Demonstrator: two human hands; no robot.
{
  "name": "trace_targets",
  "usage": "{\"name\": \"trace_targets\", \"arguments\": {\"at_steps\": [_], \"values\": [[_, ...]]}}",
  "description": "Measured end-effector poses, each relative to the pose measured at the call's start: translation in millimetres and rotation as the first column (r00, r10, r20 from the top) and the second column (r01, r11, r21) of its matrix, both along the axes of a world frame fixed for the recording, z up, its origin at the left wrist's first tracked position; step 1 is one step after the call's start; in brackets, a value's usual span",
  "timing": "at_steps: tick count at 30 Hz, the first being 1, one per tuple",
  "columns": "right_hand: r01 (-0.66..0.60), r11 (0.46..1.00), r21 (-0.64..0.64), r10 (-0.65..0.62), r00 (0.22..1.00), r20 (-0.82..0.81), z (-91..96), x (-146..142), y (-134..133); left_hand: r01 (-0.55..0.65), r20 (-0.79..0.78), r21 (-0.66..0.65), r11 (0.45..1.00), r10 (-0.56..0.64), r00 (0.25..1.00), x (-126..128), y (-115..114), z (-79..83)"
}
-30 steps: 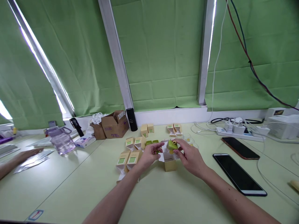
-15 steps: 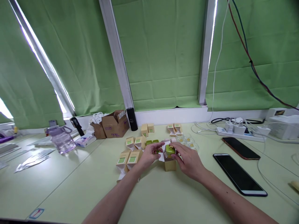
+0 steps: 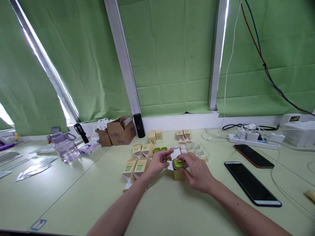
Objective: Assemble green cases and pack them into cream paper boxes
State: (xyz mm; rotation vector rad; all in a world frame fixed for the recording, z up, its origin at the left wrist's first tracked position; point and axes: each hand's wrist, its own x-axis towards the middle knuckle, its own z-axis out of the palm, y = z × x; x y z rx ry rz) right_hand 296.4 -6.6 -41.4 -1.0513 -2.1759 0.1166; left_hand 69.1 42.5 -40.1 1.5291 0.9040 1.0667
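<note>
A small kraft cardboard box [image 3: 179, 175] stands open on the table, its white inner flaps raised. Inside its mouth sits a jar with a green lid [image 3: 178, 163], mostly sunk into the box. The fingers of my right hand [image 3: 198, 168] are closed on the lid from the right. On the other side, my left hand [image 3: 157, 164] has its fingers curled at a white flap, gripping the box's left edge. Just behind my left fingertips are more green lids [image 3: 160, 149]. Clear plastic cups [image 3: 197, 149] with yellow spots lie behind my right hand.
Several open kraft boxes [image 3: 139, 167] stand left of my left arm, more [image 3: 183, 136] at the back. Two phones [image 3: 252, 183] lie at right, near a power strip [image 3: 254, 141] with cables. A purple bottle [image 3: 65, 149], carton [image 3: 121, 132] and black cylinder [image 3: 139, 126] stand left.
My right hand has lowered the green-lidded jar deeper into the small box. My left hand has stayed at the flap.
</note>
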Motion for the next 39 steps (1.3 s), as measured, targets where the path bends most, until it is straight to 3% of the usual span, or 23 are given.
{"name": "trace_targets", "arguments": {"at_steps": [5,19,30,39], "values": [[-0.025,1.000,-0.002,0.025,0.999,-0.024,1.0,-3,0,-0.007,0.005,-0.001,1.000,0.007,1.000,1,-1,1.1],[0.049,0.994,0.095,-0.034,0.986,-0.162,-13.7,-9,14,0.004,-0.009,0.027,1.000,-0.003,1.000,2,-5,3.3],[0.015,0.998,0.064,-0.003,0.983,-0.182,-15.3,-11,17,0.008,-0.002,0.021,1.000,-0.008,1.000,1,-4,2.3],[-0.003,0.993,0.118,0.024,0.984,-0.175,-15.2,-12,20,0.008,-0.003,0.033,0.999,-0.008,1.000,1,-3,1.3]]}}
